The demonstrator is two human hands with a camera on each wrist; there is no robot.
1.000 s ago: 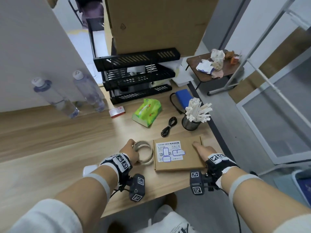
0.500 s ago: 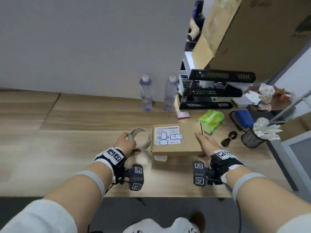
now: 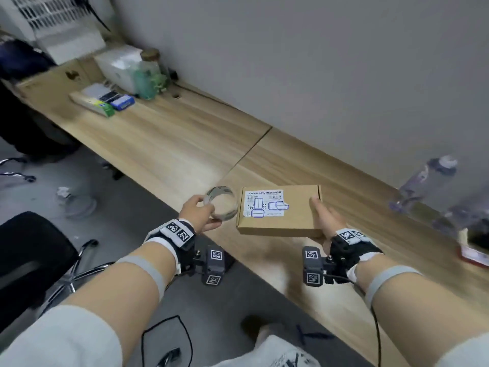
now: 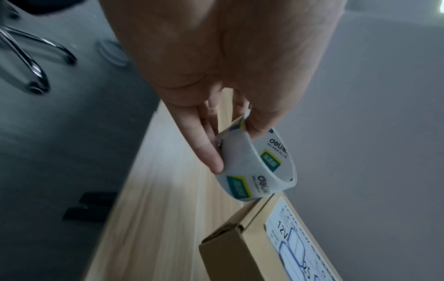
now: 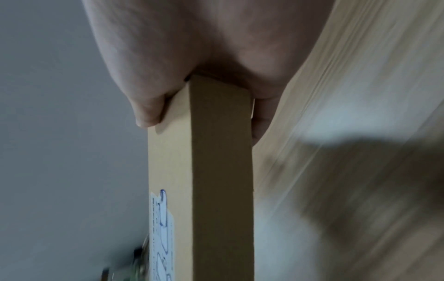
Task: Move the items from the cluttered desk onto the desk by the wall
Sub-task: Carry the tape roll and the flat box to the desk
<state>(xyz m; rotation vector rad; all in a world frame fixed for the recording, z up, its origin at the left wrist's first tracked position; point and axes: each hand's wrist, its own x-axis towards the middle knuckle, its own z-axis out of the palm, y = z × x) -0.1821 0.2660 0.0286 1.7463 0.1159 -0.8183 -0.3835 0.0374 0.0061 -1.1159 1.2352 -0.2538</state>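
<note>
My left hand (image 3: 201, 210) pinches a roll of clear tape (image 3: 225, 203) in the air above the front edge of the long wooden desk (image 3: 169, 144) by the wall. In the left wrist view the tape roll (image 4: 259, 171) shows printed green and yellow labels, thumb inside the ring and fingers (image 4: 206, 152) outside. My right hand (image 3: 321, 218) grips the right end of a flat brown cardboard box (image 3: 280, 210) with a white label, held level above the desk. The right wrist view shows the box (image 5: 221, 171) edge-on, thumb on top and fingers beneath.
At the desk's far left lie a flat box with small packs (image 3: 103, 100), a white box (image 3: 119, 67) and a glass jar (image 3: 150, 75). Two plastic bottles (image 3: 426, 184) stand at the right. A black office chair (image 3: 29, 258) stands on the grey floor to my left.
Both hands have lifted the tape roll and the box off the cluttered desk end and carried them leftward. My view has swung left along the wall desk.
</note>
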